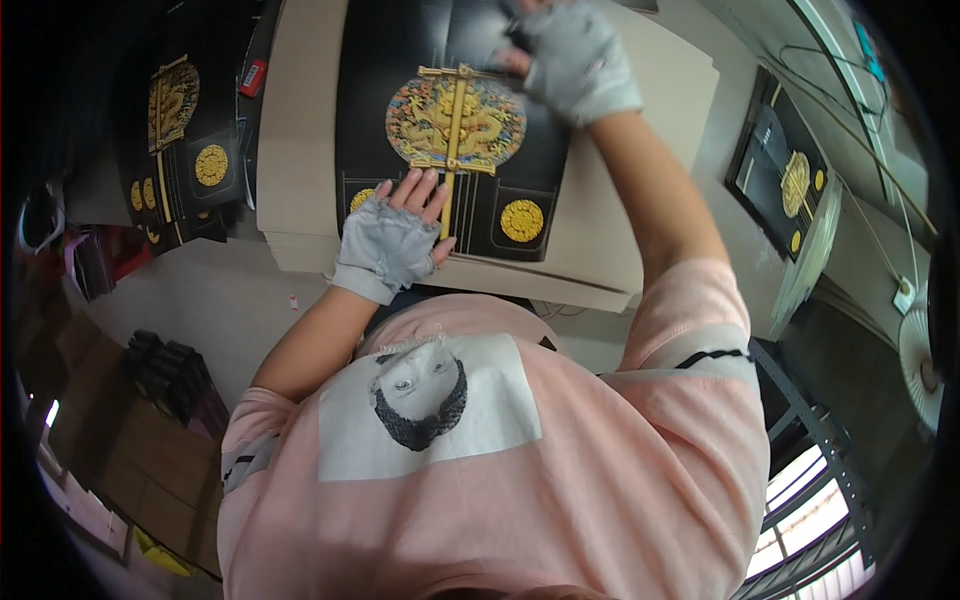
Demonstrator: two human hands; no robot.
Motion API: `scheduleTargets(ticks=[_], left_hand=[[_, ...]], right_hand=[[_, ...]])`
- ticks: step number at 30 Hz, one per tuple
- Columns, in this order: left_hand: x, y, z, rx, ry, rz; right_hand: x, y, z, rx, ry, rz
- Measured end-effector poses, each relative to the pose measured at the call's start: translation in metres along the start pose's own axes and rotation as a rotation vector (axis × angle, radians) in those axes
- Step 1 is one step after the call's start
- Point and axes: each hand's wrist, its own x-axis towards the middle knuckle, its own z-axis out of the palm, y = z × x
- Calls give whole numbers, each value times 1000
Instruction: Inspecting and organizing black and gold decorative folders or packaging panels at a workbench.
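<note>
Flat, with the fingers extended side by side and the thumb held apart, my left hand [388, 240] lies over the lower part of a black printed sheet [368, 120], pinching nothing. Its fingertips point up toward the round dragon medallion [490, 125], and the thumb is beside the lower end of the yellow vertical strip [447, 205]. My right hand [580, 62] is over the sheet's upper right part; its fingers are blurred near something dark, and I cannot tell whether they pinch it. I wear grey fingerless gloves on both hands.

The printed sheet is in front of me, on a stack of pale boards [640, 190] that reaches out beyond its right side. To the right of my left hand, a yellow round emblem [522, 221] shows near the sheet's lower right corner. More black printed material [180, 200] is at the far left, with a small red object [253, 78] at its edge.
</note>
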Motion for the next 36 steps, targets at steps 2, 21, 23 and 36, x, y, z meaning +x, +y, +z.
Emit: scheduleTargets(ticks=[2, 21, 23, 36], left_hand=[[1, 0, -1, -3, -1, -2], [2, 0, -5, -5, 36, 18], [2, 1, -5, -9, 7, 8], [6, 4, -8, 20, -52, -33]], right_hand=[[-51, -35, -1, 90, 0, -101], [-98, -65, -8, -29, -76, -202], [-55, -31, -4, -11, -11, -157], [48, 27, -16, -76, -20, 136]])
